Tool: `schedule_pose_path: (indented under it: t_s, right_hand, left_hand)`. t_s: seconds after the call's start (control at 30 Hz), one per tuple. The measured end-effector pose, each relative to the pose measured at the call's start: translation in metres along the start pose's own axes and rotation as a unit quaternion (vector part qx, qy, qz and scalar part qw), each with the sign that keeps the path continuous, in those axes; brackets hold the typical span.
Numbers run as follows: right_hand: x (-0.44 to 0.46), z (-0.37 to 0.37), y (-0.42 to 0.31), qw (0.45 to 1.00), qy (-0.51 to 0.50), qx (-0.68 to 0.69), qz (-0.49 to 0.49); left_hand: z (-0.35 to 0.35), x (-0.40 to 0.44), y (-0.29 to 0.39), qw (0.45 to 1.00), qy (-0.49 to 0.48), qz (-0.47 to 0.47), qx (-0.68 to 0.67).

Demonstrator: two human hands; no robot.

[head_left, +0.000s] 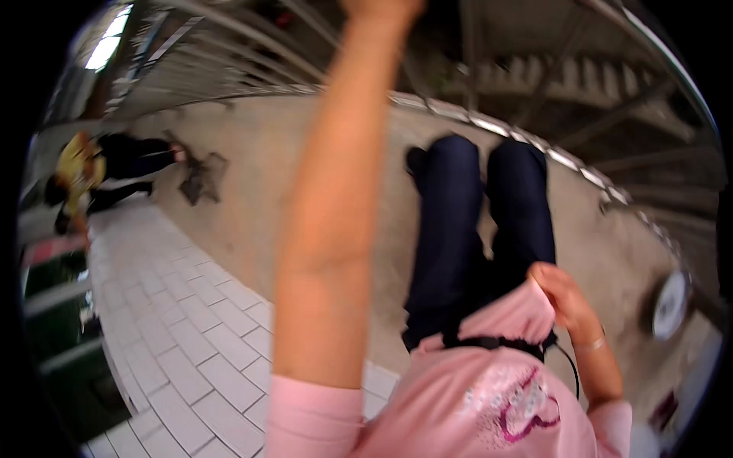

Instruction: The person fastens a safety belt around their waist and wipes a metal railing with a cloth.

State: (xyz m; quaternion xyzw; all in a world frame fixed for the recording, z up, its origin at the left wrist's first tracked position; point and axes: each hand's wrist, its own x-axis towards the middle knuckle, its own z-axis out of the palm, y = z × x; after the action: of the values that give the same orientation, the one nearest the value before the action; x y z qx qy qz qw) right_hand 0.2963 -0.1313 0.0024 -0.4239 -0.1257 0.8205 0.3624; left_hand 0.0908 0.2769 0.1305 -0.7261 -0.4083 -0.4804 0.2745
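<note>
My left arm reaches forward across the middle of the view, and my left hand (382, 7) is at the top edge, mostly cut off. Its fingers are out of sight, so what it holds or touches cannot be seen; metal bars are nearest to it. At my waist, my right hand (563, 294) is closed on the lower edge of my pink shirt (513, 314), pulling the cloth out over my dark trousers (450, 221). A black strap (496, 343) with a buckle crosses the shirt, and a thin black cable hangs beside it.
A metal railing (489, 122) curves along the far side of the concrete floor (244, 183). White tiles (198, 343) cover a surface at left. A person in yellow (80, 164) is at far left, near a dark crumpled item (201, 178). A white oval object (670, 305) is at right.
</note>
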Motion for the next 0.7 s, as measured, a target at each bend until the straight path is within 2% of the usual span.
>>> schedule_pose_path:
  t_s: [0.03,0.07,0.13,0.23,0.4,0.6,0.7]
  right_hand:
    - [0.003,-0.006,0.004,1.0,0.0,0.008,0.003]
    - [0.005,-0.006,0.0,1.0,0.015,-0.02,-0.001]
    - [0.015,-0.011,0.002,0.999,-0.018,-0.024,-0.011]
    - [0.024,-0.013,0.002,0.998,-0.014,-0.054,0.016]
    - [0.027,-0.015,0.01,0.996,-0.017,-0.078,0.045]
    - [0.029,-0.028,0.016,0.996,0.016,-0.085,0.025]
    - [0.031,-0.033,0.014,0.99,0.045,-0.135,0.018]
  left_hand:
    - [-0.01,0.004,0.01,0.999,-0.013,-0.031,-0.034]
    - [0.01,0.001,0.008,0.995,0.072,-0.025,-0.071]
    - [-0.007,0.009,0.011,0.996,0.026,-0.039,-0.08]
    - [-0.012,0.009,0.018,0.994,0.016,-0.077,-0.069]
    - [-0.014,0.009,0.018,0.993,0.014,-0.086,-0.081]
    - [-0.012,0.009,0.019,0.992,0.015,-0.091,-0.081]
    - [-0.013,0.009,0.02,0.992,0.01,-0.095,-0.083]
